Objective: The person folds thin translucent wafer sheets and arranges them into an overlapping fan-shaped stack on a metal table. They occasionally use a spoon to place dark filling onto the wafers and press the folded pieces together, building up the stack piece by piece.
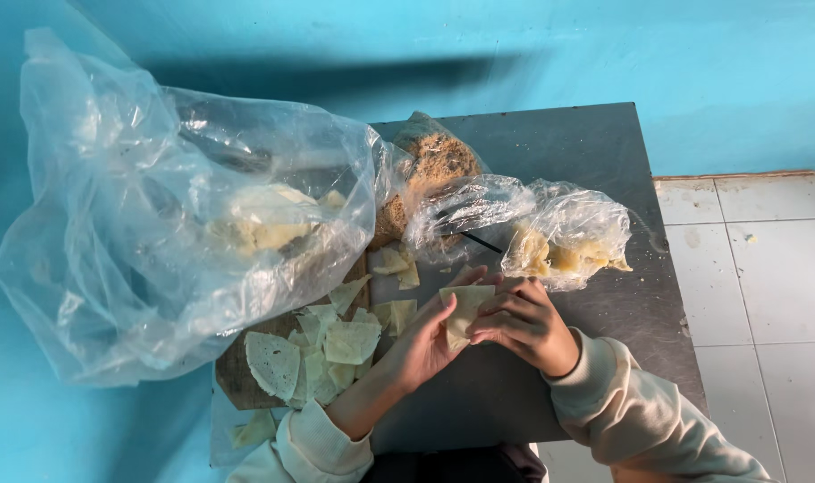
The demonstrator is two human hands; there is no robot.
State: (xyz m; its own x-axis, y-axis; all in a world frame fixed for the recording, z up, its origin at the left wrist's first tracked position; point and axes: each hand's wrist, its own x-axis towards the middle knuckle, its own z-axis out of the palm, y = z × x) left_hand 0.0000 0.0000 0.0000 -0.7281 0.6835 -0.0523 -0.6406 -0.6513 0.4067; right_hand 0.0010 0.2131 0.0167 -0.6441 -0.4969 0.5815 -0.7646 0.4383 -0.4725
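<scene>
A pale wrapper [464, 309] is held above the grey worktop [595, 152], near its middle, between both hands. The left hand [430, 340] is cupped under the wrapper, fingers [465, 275] loosely extended along its left edge. The right hand [528, 324] is set against the wrapper's right side, fingers [501, 315] curled and pinching its edge. Left of the wrapper, a heap of cut wrappers [322, 353] is seen on a board [233, 380]. Behind the wrapper, a small clear bag [568, 233] with yellowish filling lies on the worktop. A bag of brown crumbs [434, 161] is noted further back, and a large clear bag [157, 215] far left of the wrapper.
</scene>
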